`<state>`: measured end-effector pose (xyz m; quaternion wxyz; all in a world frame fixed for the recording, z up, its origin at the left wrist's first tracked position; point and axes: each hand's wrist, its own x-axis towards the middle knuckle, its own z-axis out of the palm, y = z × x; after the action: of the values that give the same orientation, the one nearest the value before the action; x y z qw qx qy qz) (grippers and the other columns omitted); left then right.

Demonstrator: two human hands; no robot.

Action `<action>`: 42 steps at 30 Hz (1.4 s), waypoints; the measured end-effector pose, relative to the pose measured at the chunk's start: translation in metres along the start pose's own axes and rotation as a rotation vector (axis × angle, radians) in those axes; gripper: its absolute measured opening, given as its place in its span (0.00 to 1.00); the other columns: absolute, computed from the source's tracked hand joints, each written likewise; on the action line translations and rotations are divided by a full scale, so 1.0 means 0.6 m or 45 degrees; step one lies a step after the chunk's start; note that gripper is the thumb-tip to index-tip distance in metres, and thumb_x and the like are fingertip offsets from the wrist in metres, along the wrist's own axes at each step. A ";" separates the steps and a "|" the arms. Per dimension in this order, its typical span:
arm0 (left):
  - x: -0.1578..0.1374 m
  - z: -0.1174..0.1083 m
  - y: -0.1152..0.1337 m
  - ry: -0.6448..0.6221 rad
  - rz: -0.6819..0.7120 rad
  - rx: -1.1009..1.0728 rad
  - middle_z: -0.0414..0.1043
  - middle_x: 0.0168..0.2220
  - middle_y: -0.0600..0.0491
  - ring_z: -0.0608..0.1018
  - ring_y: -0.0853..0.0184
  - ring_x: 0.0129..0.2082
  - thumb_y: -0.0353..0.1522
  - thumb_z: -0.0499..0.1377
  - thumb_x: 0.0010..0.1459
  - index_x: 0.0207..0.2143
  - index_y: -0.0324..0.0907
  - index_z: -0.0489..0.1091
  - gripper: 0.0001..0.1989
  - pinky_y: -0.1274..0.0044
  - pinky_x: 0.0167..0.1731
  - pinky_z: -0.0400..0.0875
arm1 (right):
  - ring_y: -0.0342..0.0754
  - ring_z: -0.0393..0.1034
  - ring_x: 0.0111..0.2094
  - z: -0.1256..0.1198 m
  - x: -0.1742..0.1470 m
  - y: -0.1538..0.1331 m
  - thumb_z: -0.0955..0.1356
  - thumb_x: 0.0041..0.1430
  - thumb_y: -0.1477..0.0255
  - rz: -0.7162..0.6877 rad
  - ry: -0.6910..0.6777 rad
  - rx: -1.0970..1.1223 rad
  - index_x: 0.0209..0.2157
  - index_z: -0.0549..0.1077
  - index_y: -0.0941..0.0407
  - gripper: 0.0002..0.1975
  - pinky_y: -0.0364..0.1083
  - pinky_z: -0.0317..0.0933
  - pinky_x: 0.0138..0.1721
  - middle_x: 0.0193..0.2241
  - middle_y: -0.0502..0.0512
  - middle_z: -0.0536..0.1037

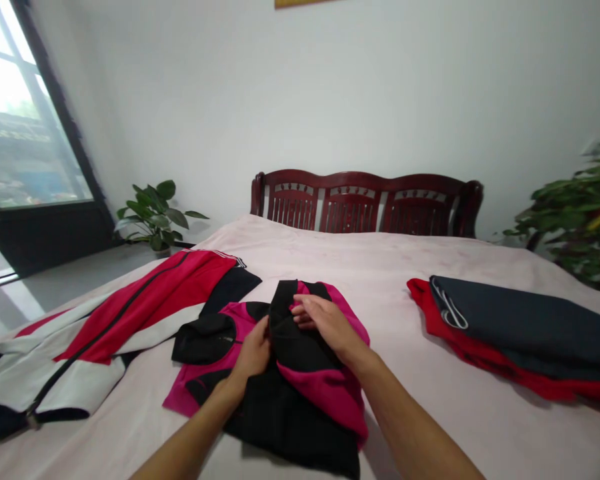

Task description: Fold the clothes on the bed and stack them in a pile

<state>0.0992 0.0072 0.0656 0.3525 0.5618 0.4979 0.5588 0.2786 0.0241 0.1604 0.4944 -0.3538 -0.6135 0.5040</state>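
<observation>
1. Head view, clock centred mid-view. Eight o'clock: red, white and black jacket (pixel 145 320), spread out on the pale pink sheet (pixel 370 260).
2. Between six and seven: left hand (pixel 253 350), fingertips tucked at the fold's nine o'clock edge, partly hidden; cannot tell whether they pinch the cloth.
3. Six o'clock: pink-and-black garment (pixel 295 400), bunched on the sheet, a black panel turned up between the hands.
4. Between five and six: right hand (pixel 327 327) over that panel, fingers extended and loose, no firm hold visible.
5. Four o'clock: folded dark cloth (pixel 525 320) atop red cloth (pixel 480 357), well apart.
6. Judgement: step in hand looks like folding, partway. Next move calls for pressing the panel flat, left side steadied.
</observation>
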 end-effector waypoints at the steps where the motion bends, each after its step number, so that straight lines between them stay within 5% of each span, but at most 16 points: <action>1: 0.006 -0.037 -0.007 0.038 -0.017 0.104 0.77 0.53 0.47 0.74 0.57 0.56 0.33 0.59 0.52 0.53 0.41 0.72 0.24 0.64 0.60 0.64 | 0.48 0.76 0.32 -0.007 -0.009 0.002 0.68 0.55 0.52 0.004 0.027 0.044 0.43 0.78 0.58 0.25 0.49 0.71 0.36 0.33 0.57 0.81; 4: 0.011 -0.113 -0.009 0.087 -0.089 0.284 0.78 0.50 0.45 0.77 0.57 0.53 0.32 0.57 0.52 0.51 0.39 0.73 0.23 0.64 0.59 0.66 | 0.49 0.75 0.36 -0.048 -0.037 0.018 0.66 0.58 0.55 -0.032 0.349 -0.014 0.45 0.76 0.57 0.23 0.50 0.70 0.41 0.35 0.56 0.80; 7: -0.013 -0.119 0.026 0.044 -0.016 0.410 0.79 0.47 0.46 0.79 0.58 0.49 0.35 0.54 0.57 0.47 0.40 0.75 0.18 0.65 0.54 0.70 | 0.53 0.73 0.44 -0.090 -0.060 0.049 0.64 0.58 0.60 -0.087 0.565 -0.437 0.44 0.77 0.56 0.19 0.55 0.66 0.51 0.41 0.58 0.80; 10: -0.047 -0.076 0.086 -0.051 0.202 0.594 0.79 0.45 0.50 0.78 0.61 0.48 0.37 0.51 0.63 0.43 0.45 0.76 0.15 0.68 0.52 0.69 | 0.57 0.68 0.52 -0.104 -0.077 0.080 0.61 0.58 0.61 -0.148 0.579 -0.826 0.47 0.78 0.56 0.22 0.60 0.57 0.59 0.47 0.61 0.78; 13: -0.050 -0.021 0.131 -0.224 0.272 0.727 0.79 0.45 0.50 0.78 0.61 0.48 0.37 0.49 0.66 0.42 0.46 0.77 0.17 0.70 0.52 0.68 | 0.58 0.65 0.56 -0.090 -0.086 0.102 0.60 0.60 0.57 -0.095 0.566 -0.758 0.53 0.74 0.58 0.28 0.60 0.54 0.62 0.53 0.63 0.75; 17: 0.005 0.041 0.121 -0.356 -0.042 0.723 0.79 0.42 0.46 0.78 0.56 0.45 0.38 0.56 0.62 0.43 0.42 0.77 0.14 0.70 0.47 0.69 | 0.55 0.63 0.61 -0.070 -0.091 0.117 0.61 0.61 0.53 -0.024 0.524 -0.420 0.56 0.71 0.57 0.30 0.55 0.52 0.65 0.59 0.61 0.71; 20: 0.045 0.080 0.092 -0.399 -0.293 0.588 0.76 0.28 0.49 0.78 0.59 0.30 0.39 0.62 0.55 0.39 0.37 0.76 0.15 0.73 0.32 0.70 | 0.54 0.62 0.62 -0.071 -0.092 0.125 0.61 0.61 0.51 -0.018 0.551 -0.290 0.57 0.70 0.58 0.31 0.54 0.50 0.66 0.59 0.62 0.71; 24: 0.055 0.091 0.089 -0.326 -0.322 0.467 0.68 0.22 0.58 0.71 0.70 0.20 0.31 0.58 0.56 0.46 0.36 0.71 0.16 0.79 0.23 0.63 | 0.52 0.58 0.64 -0.079 -0.096 0.132 0.58 0.64 0.50 -0.060 0.565 -0.343 0.61 0.65 0.58 0.34 0.53 0.48 0.67 0.63 0.62 0.67; 29: 0.033 0.011 0.090 0.012 -0.009 0.653 0.67 0.25 0.59 0.73 0.68 0.26 0.30 0.52 0.58 0.56 0.42 0.65 0.22 0.79 0.28 0.63 | 0.52 0.46 0.69 -0.067 -0.104 0.131 0.55 0.68 0.55 -0.129 0.256 -0.987 0.67 0.58 0.56 0.32 0.56 0.42 0.69 0.69 0.58 0.55; 33: 0.012 -0.036 0.058 -0.201 -0.163 1.211 0.77 0.36 0.48 0.80 0.58 0.38 0.28 0.53 0.58 0.58 0.41 0.65 0.25 0.71 0.39 0.69 | 0.56 0.43 0.70 -0.042 -0.111 0.128 0.59 0.66 0.59 -0.015 -0.073 -1.493 0.67 0.59 0.55 0.31 0.60 0.42 0.68 0.69 0.59 0.55; 37: 0.006 -0.020 0.084 -0.219 -0.097 1.382 0.75 0.47 0.38 0.79 0.50 0.47 0.26 0.52 0.59 0.62 0.41 0.63 0.27 0.62 0.47 0.69 | 0.58 0.43 0.70 -0.028 -0.115 0.123 0.60 0.66 0.62 -0.041 -0.130 -1.676 0.66 0.60 0.51 0.29 0.62 0.40 0.67 0.69 0.58 0.54; 42: 0.023 0.053 0.136 -0.340 0.456 1.186 0.64 0.63 0.41 0.66 0.55 0.63 0.33 0.48 0.67 0.64 0.41 0.61 0.24 0.65 0.62 0.59 | 0.60 0.45 0.70 -0.022 -0.115 0.119 0.61 0.64 0.66 -0.084 -0.197 -1.672 0.65 0.63 0.53 0.28 0.66 0.38 0.66 0.68 0.61 0.56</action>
<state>0.1420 0.0045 0.1434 0.0241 0.8020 0.5406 0.2529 0.3047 -0.0193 0.0739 0.1455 -0.5256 -0.8375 0.0338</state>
